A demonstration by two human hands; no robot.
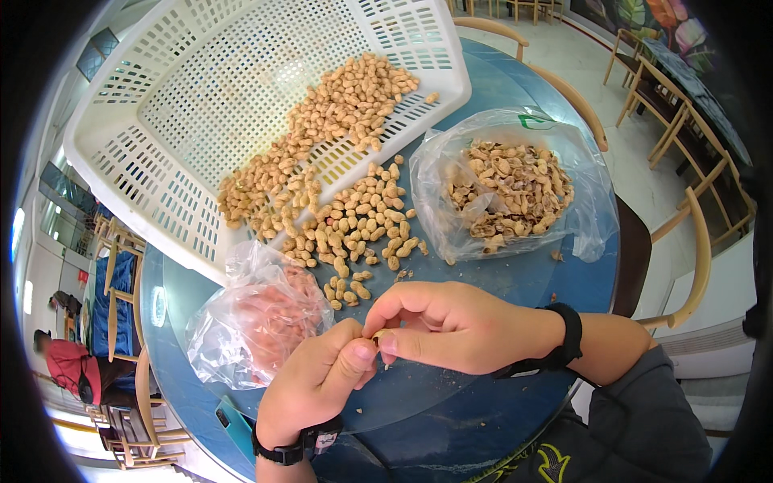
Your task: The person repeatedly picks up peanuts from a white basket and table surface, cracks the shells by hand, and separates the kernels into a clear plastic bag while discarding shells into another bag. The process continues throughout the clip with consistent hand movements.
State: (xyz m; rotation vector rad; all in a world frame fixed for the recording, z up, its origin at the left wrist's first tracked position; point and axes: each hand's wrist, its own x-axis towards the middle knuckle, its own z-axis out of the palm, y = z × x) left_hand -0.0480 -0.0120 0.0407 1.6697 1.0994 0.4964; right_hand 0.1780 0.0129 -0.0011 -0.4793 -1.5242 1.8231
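Both hands meet over the near part of the round blue table. A peanut shell piece [378, 335] is pinched between my right hand [453, 329] and my left hand [323, 377], partly hidden by the fingers. Just beyond them, unshelled peanuts [362, 223] lie loose on the table. More peanuts fill the near side of a tilted white plastic basket [78, 145]. Left of my hands, a clear plastic bag [208, 344] holds pinkish shelled peanuts [281, 314]. A second clear bag [589, 205] at the right contains empty peanut shells [519, 187].
A teal phone [235, 428] lies at the table's [483, 416] near left edge, beside my left wrist. Small shell crumbs are scattered near my hands. Wooden chairs [694, 271] stand around the table. A person in a red top [69, 368] is farther off at the left.
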